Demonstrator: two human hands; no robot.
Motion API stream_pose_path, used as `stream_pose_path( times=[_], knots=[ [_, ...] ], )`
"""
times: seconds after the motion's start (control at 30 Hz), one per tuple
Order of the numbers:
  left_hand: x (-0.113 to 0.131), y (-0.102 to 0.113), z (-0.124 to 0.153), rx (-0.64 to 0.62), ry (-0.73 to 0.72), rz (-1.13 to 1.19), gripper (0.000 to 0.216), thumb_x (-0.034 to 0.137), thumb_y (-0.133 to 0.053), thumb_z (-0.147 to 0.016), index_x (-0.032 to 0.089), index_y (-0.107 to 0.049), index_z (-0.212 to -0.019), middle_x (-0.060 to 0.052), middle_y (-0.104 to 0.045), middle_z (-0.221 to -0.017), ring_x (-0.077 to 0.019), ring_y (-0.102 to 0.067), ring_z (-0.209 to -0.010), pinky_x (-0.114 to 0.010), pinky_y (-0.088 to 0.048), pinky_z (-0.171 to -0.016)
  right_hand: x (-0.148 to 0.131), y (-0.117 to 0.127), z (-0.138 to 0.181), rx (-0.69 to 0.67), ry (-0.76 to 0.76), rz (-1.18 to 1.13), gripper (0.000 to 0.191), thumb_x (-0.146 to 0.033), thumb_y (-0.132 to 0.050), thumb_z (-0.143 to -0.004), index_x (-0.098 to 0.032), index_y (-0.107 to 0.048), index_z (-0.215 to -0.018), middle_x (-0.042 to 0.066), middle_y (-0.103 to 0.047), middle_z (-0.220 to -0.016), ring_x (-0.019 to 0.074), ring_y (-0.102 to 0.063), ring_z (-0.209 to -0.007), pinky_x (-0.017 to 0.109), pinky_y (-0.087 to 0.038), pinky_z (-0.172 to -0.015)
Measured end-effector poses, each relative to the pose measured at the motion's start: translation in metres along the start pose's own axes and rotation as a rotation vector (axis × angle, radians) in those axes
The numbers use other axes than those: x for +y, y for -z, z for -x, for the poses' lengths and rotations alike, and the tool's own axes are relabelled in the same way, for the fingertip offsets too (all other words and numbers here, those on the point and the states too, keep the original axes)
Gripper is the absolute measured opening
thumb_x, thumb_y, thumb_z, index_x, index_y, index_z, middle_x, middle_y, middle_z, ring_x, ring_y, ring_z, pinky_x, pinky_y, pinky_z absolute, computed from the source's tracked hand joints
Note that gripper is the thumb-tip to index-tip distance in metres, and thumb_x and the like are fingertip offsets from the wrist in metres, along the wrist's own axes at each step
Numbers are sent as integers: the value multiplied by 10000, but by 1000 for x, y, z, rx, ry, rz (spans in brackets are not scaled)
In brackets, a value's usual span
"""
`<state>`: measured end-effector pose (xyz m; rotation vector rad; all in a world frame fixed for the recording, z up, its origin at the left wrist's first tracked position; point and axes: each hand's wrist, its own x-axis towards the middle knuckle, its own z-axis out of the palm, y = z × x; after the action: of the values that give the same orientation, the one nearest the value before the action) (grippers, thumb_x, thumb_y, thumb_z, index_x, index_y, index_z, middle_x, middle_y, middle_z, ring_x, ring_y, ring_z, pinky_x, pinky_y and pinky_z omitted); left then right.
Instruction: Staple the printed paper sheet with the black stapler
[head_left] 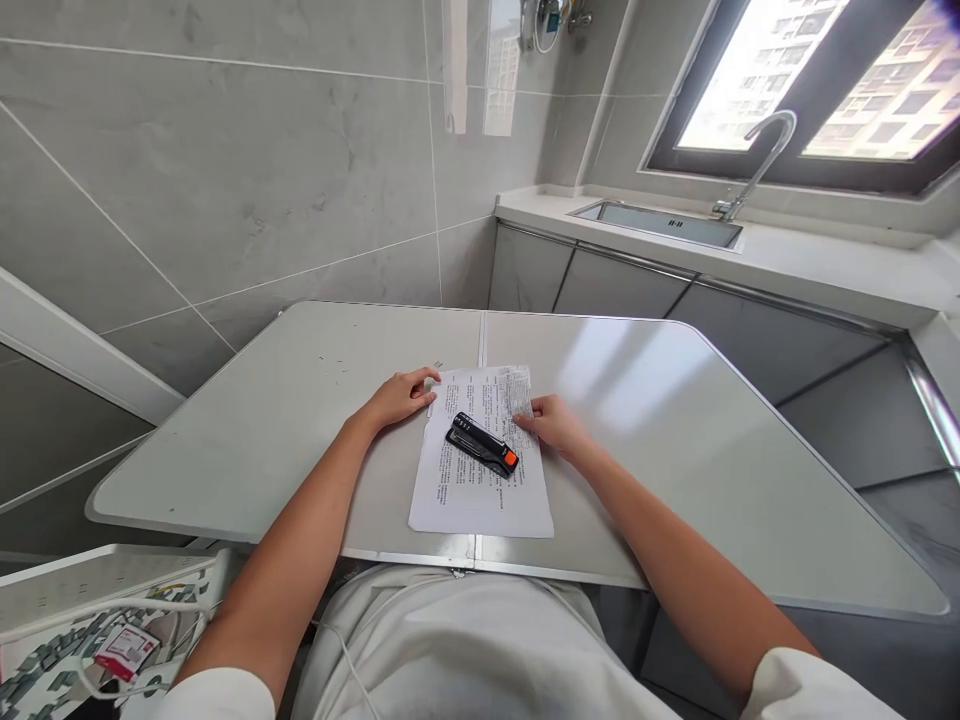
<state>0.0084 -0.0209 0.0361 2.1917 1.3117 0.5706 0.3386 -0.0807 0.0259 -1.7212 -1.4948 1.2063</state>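
A printed sheet of paper (480, 505) lies on the table in front of me, with small print at its top right corner. On it rests a black stapler (480, 445) with an orange end, lying at a slant. My left hand (403, 396) is at the upper left edge of the paper; its index finger and thumb are apart and touch the edge. At the right edge, my right hand (553, 422) pinches the paper between thumb and fingers. Neither hand touches the stapler. Whether several sheets are stacked, I cannot tell.
The pale folding table (637, 450) has a seam down its middle and small dark marks at the left. A white basket (112, 560) with cables and a red-and-white packet stands at the lower left. Behind the table are a tiled wall and a counter (817, 260) with a sink and faucet.
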Motion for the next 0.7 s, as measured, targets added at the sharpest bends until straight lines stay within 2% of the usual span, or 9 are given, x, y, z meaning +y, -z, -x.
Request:
stream_pose_path(
  times=[0.13, 0.27, 0.33, 0.43, 0.53, 0.6, 0.7],
  knots=[
    [3, -3, 0, -89, -10, -89, 403, 476, -578, -941, 291, -759, -1250, 10, -602, -721, -168, -519, -666, -283, -368, -658, -3, 5, 1, 30, 28, 95, 248, -318, -773, -760, -190, -620, -613, -25, -600, -570, 119, -525, -504, 241, -383, -477],
    [5, -3, 0, -96, 7, -120, 422, 514, -569, -953, 312, -777, -1260, -13, -667, -776, -189, -569, -714, -286, -388, -674, -8, 11, 4, 19, 21, 170, 382, -338, -746, -792, -218, -493, -533, -34, -534, -483, 120, -496, -441, 262, -391, -478],
    [5, -3, 0, -99, 7, -131, 422, 523, -566, -956, 327, -773, -1268, -13, -682, -797, -191, -580, -727, -286, -396, -685, -7, 15, 4, 17, 18, 242, 382, -329, -712, -816, -222, -496, -519, -25, -531, -462, 124, -484, -433, 274, -384, -494],
    [4, -3, 0, -99, 4, -131, 416, 520, -570, -956, 339, -768, -1274, -12, -702, -826, -191, -593, -739, -287, -406, -695, -5, 20, 1, 114, 59, 356, 321, -276, -698, -807, -219, -565, -520, 7, -593, -523, 141, -506, -502, 282, -362, -520],
    [4, -3, 0, -93, 5, -115, 417, 516, -583, -945, 330, -773, -1267, -13, -697, -802, -192, -589, -723, -288, -410, -693, -6, 22, 1, 245, 140, 408, 285, -255, -707, -796, -222, -606, -531, 30, -620, -570, 173, -537, -598, 288, -352, -556],
    [4, -3, 0, -89, 7, -101, 414, 517, -594, -938, 330, -777, -1259, -13, -697, -797, -193, -588, -720, -289, -411, -693, -12, 19, 7, 290, 236, 377, 298, -292, -674, -844, -222, -611, -562, 30, -609, -578, 176, -530, -613, 296, -363, -585],
    [4, -3, 0, -87, 6, -88, 408, 519, -607, -928, 332, -782, -1246, -13, -711, -818, -194, -592, -724, -289, -413, -695, -26, 6, 26, 205, 460, 218, 276, -384, -591, -942, -220, -657, -730, 24, -624, -666, 168, -531, -645, 294, -414, -639]
  ],
)
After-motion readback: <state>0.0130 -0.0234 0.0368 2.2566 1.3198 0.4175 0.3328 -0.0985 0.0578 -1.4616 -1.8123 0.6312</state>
